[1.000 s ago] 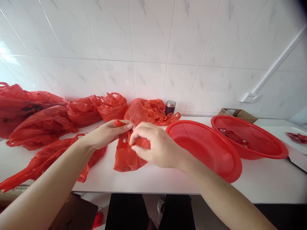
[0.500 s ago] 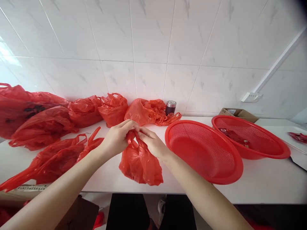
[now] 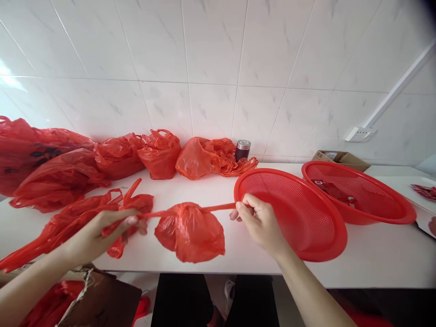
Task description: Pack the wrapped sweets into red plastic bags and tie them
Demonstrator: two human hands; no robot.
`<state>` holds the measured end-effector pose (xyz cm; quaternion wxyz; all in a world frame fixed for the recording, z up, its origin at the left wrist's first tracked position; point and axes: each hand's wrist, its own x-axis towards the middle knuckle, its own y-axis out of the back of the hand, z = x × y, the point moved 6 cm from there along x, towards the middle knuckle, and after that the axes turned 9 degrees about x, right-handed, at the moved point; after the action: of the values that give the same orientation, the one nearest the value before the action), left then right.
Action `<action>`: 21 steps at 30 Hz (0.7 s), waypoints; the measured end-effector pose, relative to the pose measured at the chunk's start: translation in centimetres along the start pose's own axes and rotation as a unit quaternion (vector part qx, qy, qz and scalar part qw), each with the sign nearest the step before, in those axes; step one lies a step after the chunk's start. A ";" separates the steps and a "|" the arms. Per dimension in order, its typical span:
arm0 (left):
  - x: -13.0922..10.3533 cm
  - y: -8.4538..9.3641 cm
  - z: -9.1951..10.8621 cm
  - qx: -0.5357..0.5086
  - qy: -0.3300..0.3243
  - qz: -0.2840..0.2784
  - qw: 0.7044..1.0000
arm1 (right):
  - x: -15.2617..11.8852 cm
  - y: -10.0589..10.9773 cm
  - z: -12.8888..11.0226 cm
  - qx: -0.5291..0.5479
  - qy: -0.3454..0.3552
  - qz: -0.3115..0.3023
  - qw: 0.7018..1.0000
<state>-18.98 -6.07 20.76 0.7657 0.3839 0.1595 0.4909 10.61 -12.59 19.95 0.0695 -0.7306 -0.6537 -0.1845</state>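
Observation:
A small filled red plastic bag [image 3: 194,234] is at the front of the white table, its two handles stretched out sideways. My left hand [image 3: 117,225] is closed on the left handle, fingers pinched round it. At the other side my right hand [image 3: 257,220] grips the right handle between thumb and fingers. The handles are taut, and the bag's top is gathered between them. What lies inside the bag is hidden by the plastic. Just behind my right hand is a red perforated basket [image 3: 289,213].
More red plastic bags [image 3: 159,154] line the wall, and flat ones [image 3: 81,222] lie at left. A dark cup with a silver lid [image 3: 242,150] stands behind. A second red basket [image 3: 371,195] holds small red packets. A cardboard box [image 3: 112,295] sits below the table's left edge.
My hands, together above the bag before, have moved far apart and lower. They now pull its handles out to left and right. A bit of another hand appears at the right edge.

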 end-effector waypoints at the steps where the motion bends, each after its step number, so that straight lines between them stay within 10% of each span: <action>1: -0.6 -0.2 -0.9 -0.002 0.012 -0.011 1.000 | 0.1 0.6 0.5 0.012 -0.010 0.016 1.000; 5: -1.5 -2.8 -0.5 -0.051 -0.033 -0.035 0.998 | 0.8 0.4 0.6 0.062 -0.016 0.089 0.994; 12: -0.9 -8.6 4.0 -0.131 -0.064 0.005 0.989 | -1.6 -7.5 2.7 -0.205 -0.006 0.028 0.978; 21: -1.2 -10.2 1.4 -0.077 -0.049 0.037 0.995 | 0.0 -9.1 7.3 -0.211 0.025 -0.023 0.977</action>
<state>-12.25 -9.98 13.89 0.7810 0.3533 0.0689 0.5104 2.97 -8.80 11.91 -0.0738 -0.7089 -0.6146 -0.3381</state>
